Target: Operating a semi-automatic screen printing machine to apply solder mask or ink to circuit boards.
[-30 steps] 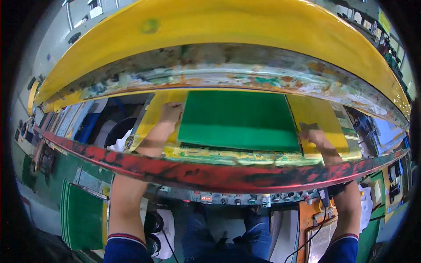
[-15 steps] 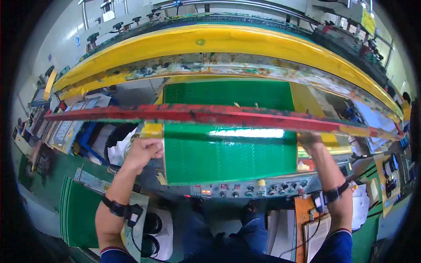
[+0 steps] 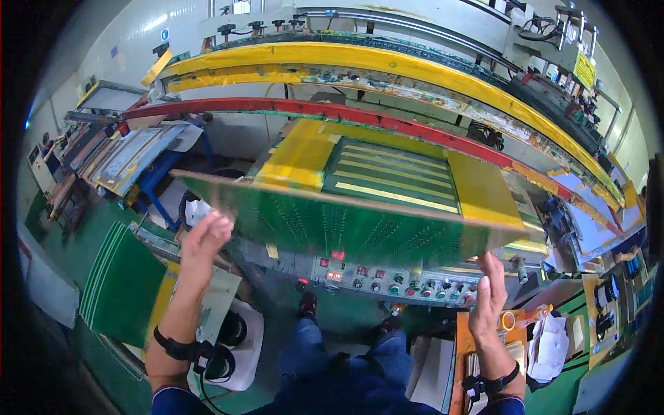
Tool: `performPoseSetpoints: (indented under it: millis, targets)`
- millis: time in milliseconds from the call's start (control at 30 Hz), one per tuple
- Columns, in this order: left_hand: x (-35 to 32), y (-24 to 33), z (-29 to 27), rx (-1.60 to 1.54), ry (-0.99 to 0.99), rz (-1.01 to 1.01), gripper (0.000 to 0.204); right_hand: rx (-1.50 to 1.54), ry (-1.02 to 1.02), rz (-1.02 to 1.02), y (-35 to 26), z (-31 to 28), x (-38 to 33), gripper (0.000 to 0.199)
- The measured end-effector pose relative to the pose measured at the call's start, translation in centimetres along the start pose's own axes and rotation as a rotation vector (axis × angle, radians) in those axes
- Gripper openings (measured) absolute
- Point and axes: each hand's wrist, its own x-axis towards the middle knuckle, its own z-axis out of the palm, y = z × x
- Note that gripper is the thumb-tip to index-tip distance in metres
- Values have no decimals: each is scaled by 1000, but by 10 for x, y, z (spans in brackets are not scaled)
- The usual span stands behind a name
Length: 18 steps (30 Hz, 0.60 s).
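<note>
green panel (image 3: 339, 223) now up at the press bed (image 3: 487, 187)'s front edge (pale stripes (image 3: 396, 197) uncovered), left hand (image 3: 205, 242) and right hand (image 3: 488, 297) clamping its ends

The tilted green panel (image 3: 339, 225) screens the near part of the machine bed (image 3: 294, 159); there is room to pass above its upper edge, below the red bar (image 3: 325, 109) (which spans the far side), while the left forearm (image 3: 181, 304) occupies the gap toward the stacked green sheets (image 3: 121, 287)
</note>
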Motion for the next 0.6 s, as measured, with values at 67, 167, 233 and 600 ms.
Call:
performPoseSetpoints:
  millis: [67, 167, 233, 600]
  targets:
    - [12, 10, -5, -381, 41, -32, 38, 115, 11, -3, 0, 0, 10, 51]
    - [38, 5, 21, -476, 76, -30, 42, 360, 57, 156, 33, -1, 22, 62]
    - [65, -35, 29, -693, 27, -28, 40, 641, -9, 232, 55, 1, 41, 70]
    - [208, -33, 173, -152, -388, -163, 41, -340, -176, 181, 299, -88, 126, 16]
